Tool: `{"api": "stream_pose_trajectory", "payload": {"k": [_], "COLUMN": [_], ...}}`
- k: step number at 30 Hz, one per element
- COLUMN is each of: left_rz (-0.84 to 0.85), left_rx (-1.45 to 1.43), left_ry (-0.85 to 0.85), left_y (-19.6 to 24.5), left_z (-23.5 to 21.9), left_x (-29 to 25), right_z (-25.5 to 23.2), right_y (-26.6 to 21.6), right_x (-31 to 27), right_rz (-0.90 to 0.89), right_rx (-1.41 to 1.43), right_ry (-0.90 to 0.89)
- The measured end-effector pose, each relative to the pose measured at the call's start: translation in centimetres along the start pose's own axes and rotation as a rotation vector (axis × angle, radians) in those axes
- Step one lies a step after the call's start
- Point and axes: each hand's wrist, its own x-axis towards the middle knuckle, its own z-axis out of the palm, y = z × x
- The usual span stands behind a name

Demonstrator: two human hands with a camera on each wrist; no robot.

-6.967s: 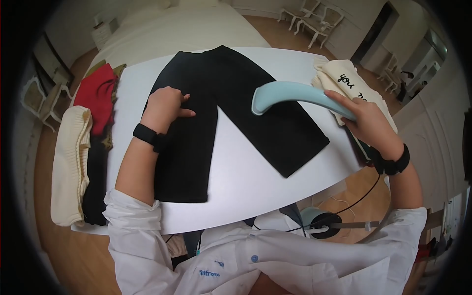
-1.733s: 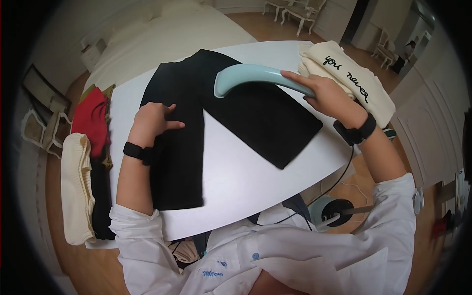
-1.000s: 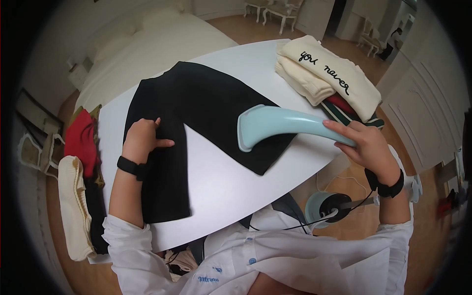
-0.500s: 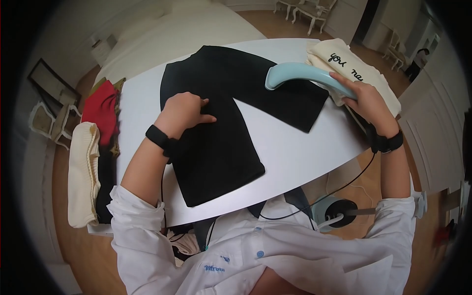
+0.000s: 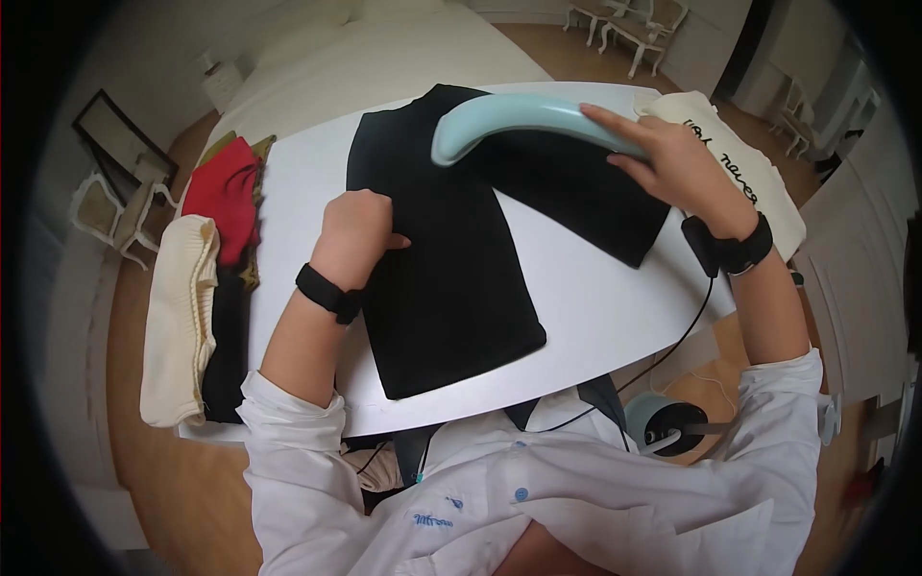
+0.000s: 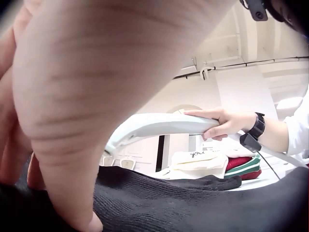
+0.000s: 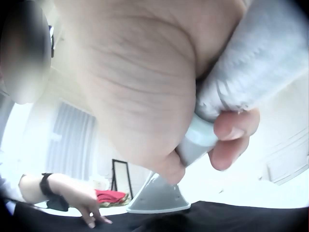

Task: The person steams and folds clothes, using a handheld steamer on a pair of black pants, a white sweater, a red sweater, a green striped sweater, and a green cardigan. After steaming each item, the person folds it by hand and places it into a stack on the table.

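Observation:
A pair of black trousers (image 5: 451,278) lies spread on the white table, its ribbed knit showing in the left wrist view. My left hand (image 5: 355,230) rests on the left edge of the nearer leg, fingers bent down and thumb stretched over the fabric. My right hand (image 5: 693,168) grips the handle of a light blue garment steamer (image 5: 519,110), its forefinger lying along the top. The steamer's wide head is over the upper part of the trousers. In the right wrist view the head's flat face (image 7: 159,210) is close over the black cloth, and a pale fabric-covered hose (image 7: 251,63) runs from the handle.
Folded clothes, one red (image 5: 221,197) and one cream knit (image 5: 178,317), line the table's left edge. A cream garment with lettering (image 5: 740,163) lies folded at the far right. The steamer's base (image 5: 663,422) stands on the floor by the table's near right edge.
The trousers have turned on the table, the nearer leg's hem swinging right. In the last half second the steamer has moved left from the far leg to the upper trousers.

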Motion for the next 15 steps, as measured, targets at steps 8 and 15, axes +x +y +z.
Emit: {"api": "stream_pose_trajectory", "payload": {"k": [8, 15], "left_rz": [0.020, -0.008], "left_rx": [-0.034, -0.012], "left_ry": [0.066, 0.023], "left_y": [-0.1, -0.1], "left_z": [1.2, 0.8], "left_x": [0.0, -0.1], "right_z": [6.8, 11.0], "right_y": [-8.4, -10.9], "right_x": [7.3, 13.9], "right_rz": [-0.074, -0.038], "right_rx": [0.027, 0.121], "right_ry": [-0.097, -0.100]}}
